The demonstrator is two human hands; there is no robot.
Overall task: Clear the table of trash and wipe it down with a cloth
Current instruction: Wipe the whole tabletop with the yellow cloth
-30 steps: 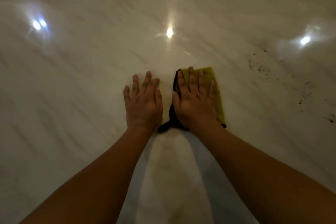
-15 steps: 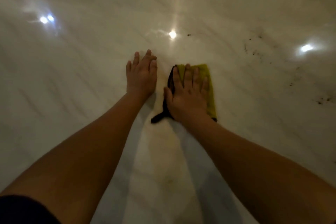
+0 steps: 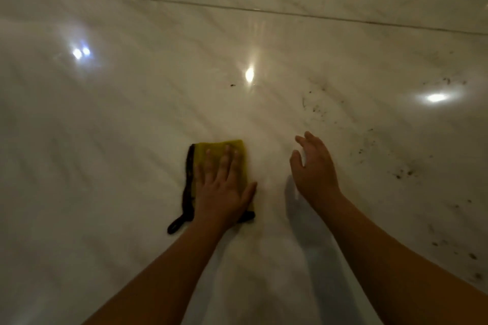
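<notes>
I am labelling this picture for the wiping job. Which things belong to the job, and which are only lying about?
Job: cloth, left hand flat on it, right hand free, dark specks, table.
Only there: lamp glints, seam.

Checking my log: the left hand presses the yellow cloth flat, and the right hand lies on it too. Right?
No. In the head view the left hand presses the yellow cloth flat, but the right hand is off it, open beside it.
</notes>
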